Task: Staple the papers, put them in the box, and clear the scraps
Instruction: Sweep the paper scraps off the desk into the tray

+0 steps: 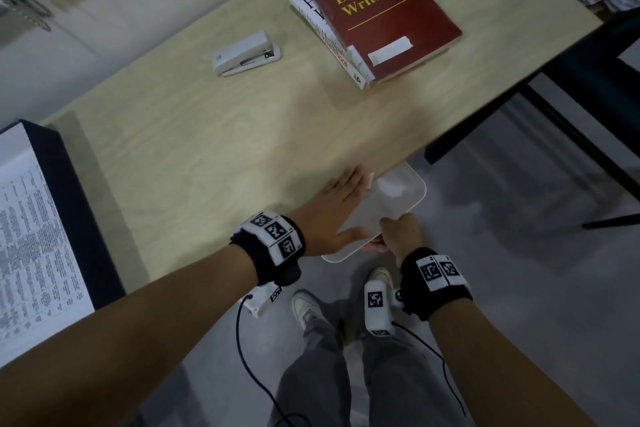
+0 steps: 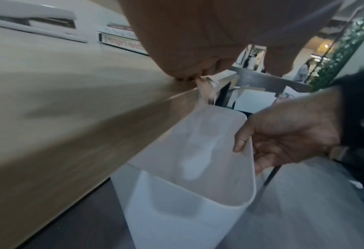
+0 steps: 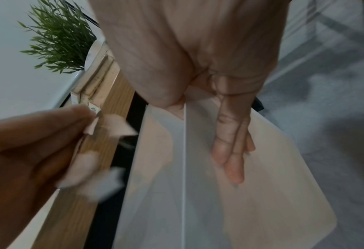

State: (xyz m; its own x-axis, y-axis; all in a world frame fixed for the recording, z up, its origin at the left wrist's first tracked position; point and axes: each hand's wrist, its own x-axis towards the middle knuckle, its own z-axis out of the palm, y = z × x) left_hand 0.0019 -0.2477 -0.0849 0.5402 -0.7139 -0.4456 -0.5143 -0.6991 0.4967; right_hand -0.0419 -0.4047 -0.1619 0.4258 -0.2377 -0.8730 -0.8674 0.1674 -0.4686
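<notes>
Right hand point(image 1: 401, 236) grip: rim of white plastic bin point(image 1: 412, 191) grasped, thumb inside, fingers outside; bin held just below tabletop point(image 1: 194, 149) edge. Left hand point(image 1: 337, 210) grip: released, fingers straight, flat on tabletop edge, touching paper scraps point(image 3: 121, 126) at brink above bin. White stapler point(image 1: 246, 52) lying farther back on tabletop. Printed papers point(image 1: 31, 246) seen in black box point(image 1: 72, 191) at left. Red "Legal Writing" book point(image 1: 381, 10) stacked on another book.

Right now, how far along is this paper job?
Nearly over, it seems. The stapler lies idle and printed papers sit in the black box. The left hand sweeps scraps off the table edge into a white bin the right hand holds.
</notes>
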